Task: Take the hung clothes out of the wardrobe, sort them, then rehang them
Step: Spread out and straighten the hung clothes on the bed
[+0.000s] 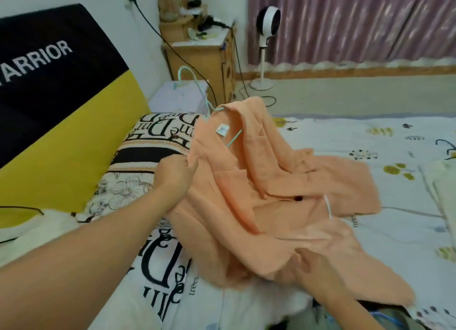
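A peach-orange jacket (278,181) lies spread over the bed, still on a mint-green hanger (197,87) whose hook sticks up past the collar. A white label shows inside the neck. My left hand (176,171) grips the jacket's left shoulder edge. My right hand (313,265) pinches the lower front fabric near the hem. A dark button sits at the jacket's middle.
The bed sheet (394,142) is white with small prints; a patterned pillow (145,142) lies at the left by a black-and-yellow headboard (61,107). Behind stand a wooden bedside cabinet (204,55), a white fan (265,45) and purple curtains (357,21). More pale cloth (441,189) lies at the right edge.
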Demonstrator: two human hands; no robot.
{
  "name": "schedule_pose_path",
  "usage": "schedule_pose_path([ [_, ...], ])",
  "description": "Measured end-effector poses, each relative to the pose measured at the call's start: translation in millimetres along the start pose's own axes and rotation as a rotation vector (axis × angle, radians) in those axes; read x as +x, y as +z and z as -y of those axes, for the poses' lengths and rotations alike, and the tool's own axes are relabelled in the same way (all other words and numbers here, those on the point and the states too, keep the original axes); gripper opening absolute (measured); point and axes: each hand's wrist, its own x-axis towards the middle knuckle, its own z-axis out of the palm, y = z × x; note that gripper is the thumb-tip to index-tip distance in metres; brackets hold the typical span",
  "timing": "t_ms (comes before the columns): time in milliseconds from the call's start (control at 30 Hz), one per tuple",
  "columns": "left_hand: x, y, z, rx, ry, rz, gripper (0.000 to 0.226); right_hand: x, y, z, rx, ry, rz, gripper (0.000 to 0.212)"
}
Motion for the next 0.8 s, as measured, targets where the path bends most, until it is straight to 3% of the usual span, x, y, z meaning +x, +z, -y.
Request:
schedule_pose_path([
  [167,-2.5,53.0,80.5,0.011,-0.044,-0.024,0.051,29.4,57.6,9.3,-0.215,-0.016,0.053,0.058],
  [333,-9.2,99.3,143.2,0.073,-0.064,0.01,0.051,54.3,101.5,2.9,-0.367,0.03,0.179,0.06],
  [500,-17.3,139.8,169.6,0.138,-0.16,0.135,0.046,62.0,134.6,-7.3,-0.48,0.026,0.208,0.066],
  [600,-25.8,151.4,160.0,0.25,-0.237,0.119,0.049,65.7,140.7,-8.3,-0.503,0.016,0.19,0.067],
  [700,-41.7,166.9,152.2,0.536,0.008,0.233,0.071,66.3,145.7,-6.5,-0.491,0.025,0.151,0.067],
  [800,-53.8,179.8,158.7,0.71,0.168,0.421,0.072,67.7,148.2,-4.8,-0.524,0.02,0.14,0.066],
])
